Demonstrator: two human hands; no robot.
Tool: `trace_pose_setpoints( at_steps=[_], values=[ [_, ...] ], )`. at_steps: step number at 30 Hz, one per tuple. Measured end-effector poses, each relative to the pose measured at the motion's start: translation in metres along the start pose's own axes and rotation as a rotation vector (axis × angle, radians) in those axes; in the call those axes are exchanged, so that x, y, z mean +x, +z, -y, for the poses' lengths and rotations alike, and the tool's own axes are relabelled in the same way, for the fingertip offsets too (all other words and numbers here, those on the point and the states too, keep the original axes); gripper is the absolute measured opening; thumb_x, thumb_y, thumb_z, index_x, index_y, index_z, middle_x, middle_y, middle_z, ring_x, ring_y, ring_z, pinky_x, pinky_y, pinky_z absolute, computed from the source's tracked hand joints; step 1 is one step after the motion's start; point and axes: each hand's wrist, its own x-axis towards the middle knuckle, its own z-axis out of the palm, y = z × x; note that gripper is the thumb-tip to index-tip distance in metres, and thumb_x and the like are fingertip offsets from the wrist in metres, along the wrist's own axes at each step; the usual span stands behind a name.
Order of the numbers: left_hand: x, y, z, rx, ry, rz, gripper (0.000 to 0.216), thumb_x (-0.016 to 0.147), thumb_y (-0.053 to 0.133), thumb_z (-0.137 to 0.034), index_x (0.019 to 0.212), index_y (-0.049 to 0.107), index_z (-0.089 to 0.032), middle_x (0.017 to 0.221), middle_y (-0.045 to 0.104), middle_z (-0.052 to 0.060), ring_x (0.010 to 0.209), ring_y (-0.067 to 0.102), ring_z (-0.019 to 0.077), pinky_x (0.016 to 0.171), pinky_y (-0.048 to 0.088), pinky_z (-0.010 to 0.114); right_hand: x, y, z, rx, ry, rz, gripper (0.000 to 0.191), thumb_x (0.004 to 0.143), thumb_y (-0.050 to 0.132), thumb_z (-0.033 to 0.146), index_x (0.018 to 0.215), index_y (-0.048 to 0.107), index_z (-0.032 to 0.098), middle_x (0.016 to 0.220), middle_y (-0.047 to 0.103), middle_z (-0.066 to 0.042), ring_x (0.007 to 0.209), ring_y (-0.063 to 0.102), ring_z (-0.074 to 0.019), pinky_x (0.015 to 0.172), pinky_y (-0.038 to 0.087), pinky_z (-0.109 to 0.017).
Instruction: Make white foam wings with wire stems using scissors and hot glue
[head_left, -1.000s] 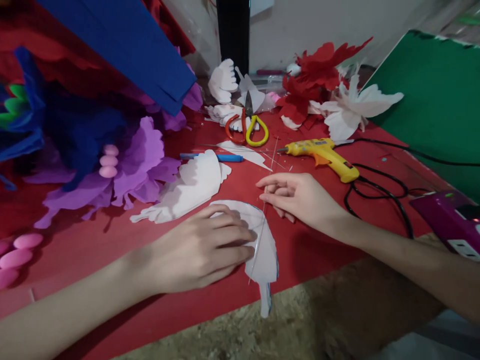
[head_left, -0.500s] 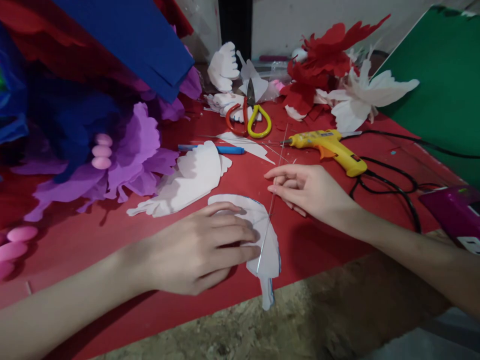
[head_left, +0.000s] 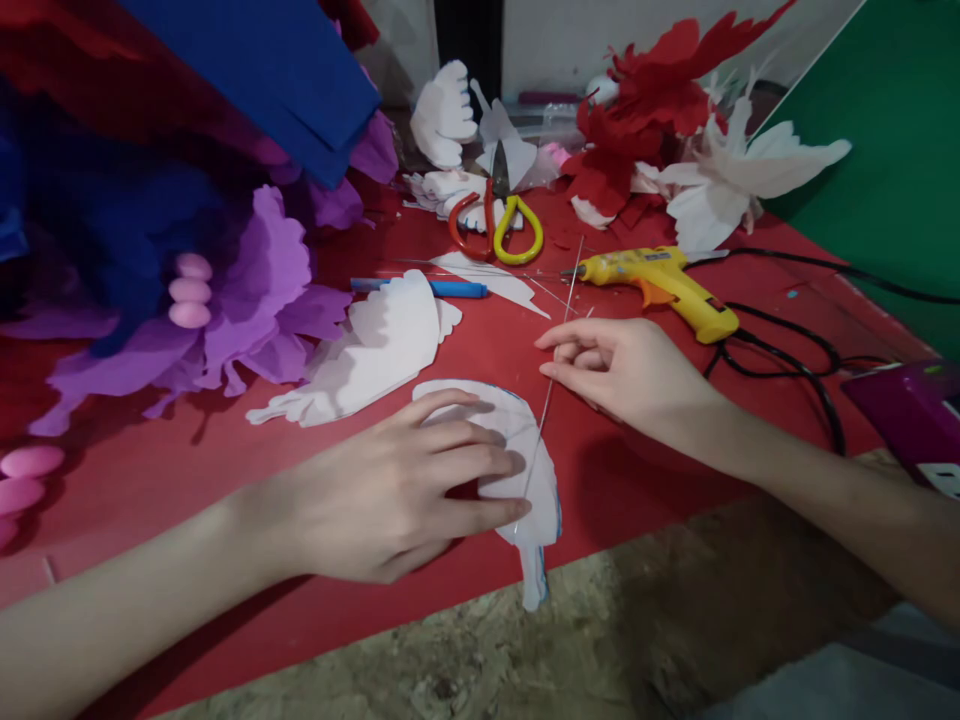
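I look down on a worktop (head_left: pixel 480 340) covered with a smooth red sheet. A strip of rough, speckled board shows along its near edge.

My left hand (head_left: pixel 405 490) lies flat and open, fingers spread, pressing down on a white paper cut-out (head_left: pixel 541 492). The cut-out is rounded like a petal, with a faint blue traced outline and a narrow stem that overhangs the edge of the red sheet. The hand hides most of its left half.

My right hand (head_left: pixel 622 375) is closed, pinching a thin, straight wire (head_left: pixel 541 420) between thumb and fingertips. The wire slants across the cut-out, and its lower tip lies just beside my left fingertips. It is so fine that its far end is hard to make out.

A second scalloped white cut-out (head_left: pixel 375 355) lies just beyond the first, with a blue pen (head_left: pixel 450 289) behind it. Farther back are scissors (head_left: pixel 495 225) with one red loop and one yellow, and a yellow glue gun (head_left: pixel 660 285) trailing a looped black cable (head_left: pixel 787 360).

On the left are crinkled purple paper petals (head_left: pixel 255 300) and glossy pink egg shapes (head_left: pixel 187 290), with a blue sheet (head_left: pixel 270 70) above them that is cut off by the frame. Ruffled red (head_left: pixel 645 110) and white (head_left: pixel 735 180) paper flowers sit at the back. A green board (head_left: pixel 885 150) and a purple device (head_left: pixel 907 410) are cut off at the right.
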Motion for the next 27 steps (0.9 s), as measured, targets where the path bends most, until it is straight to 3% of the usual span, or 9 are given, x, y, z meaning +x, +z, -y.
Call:
trace_pose_setpoints(
  at_steps=[7,13,16,27],
  values=[
    [-0.001,0.001,-0.001,0.012,-0.005,0.005,0.034,0.090,0.034,-0.014,0.112,0.058,-0.024,0.111,0.063,0.004,0.111,0.051,0.0183,0.110,0.021,0.040,0.000,-0.005,0.001,-0.155,-0.076,0.045,0.007,0.070,0.062,0.023,0.074,0.059,0.017,0.057,0.053,0.002,0.049,0.045,-0.0073,0.048,0.037,-0.022],
    [-0.001,0.000,-0.001,0.004,-0.008,0.018,0.036,0.090,0.033,-0.014,0.112,0.059,-0.024,0.111,0.063,0.005,0.110,0.052,0.0181,0.110,0.021,0.041,0.004,-0.017,-0.002,-0.213,-0.488,0.317,0.011,0.080,0.053,0.022,0.076,0.063,0.017,0.074,0.060,-0.001,0.062,0.051,-0.0081,0.057,0.040,-0.021],
    [0.000,0.000,-0.001,0.005,-0.019,0.031,0.035,0.089,0.034,-0.014,0.111,0.060,-0.025,0.112,0.063,0.005,0.109,0.053,0.0185,0.110,0.022,0.042,0.007,-0.021,-0.005,-0.205,-0.585,0.405,0.015,0.083,0.051,0.022,0.078,0.064,0.018,0.083,0.060,-0.002,0.072,0.054,-0.0094,0.066,0.042,-0.023],
    [0.002,-0.004,-0.003,-0.001,-0.030,0.039,0.035,0.090,0.035,-0.013,0.109,0.062,-0.024,0.112,0.063,0.005,0.108,0.054,0.0192,0.109,0.024,0.044,0.016,-0.022,-0.012,-0.300,-0.753,0.421,0.022,0.088,0.047,0.025,0.077,0.064,0.019,0.086,0.054,-0.003,0.078,0.049,-0.0115,0.074,0.038,-0.027]
  ],
)
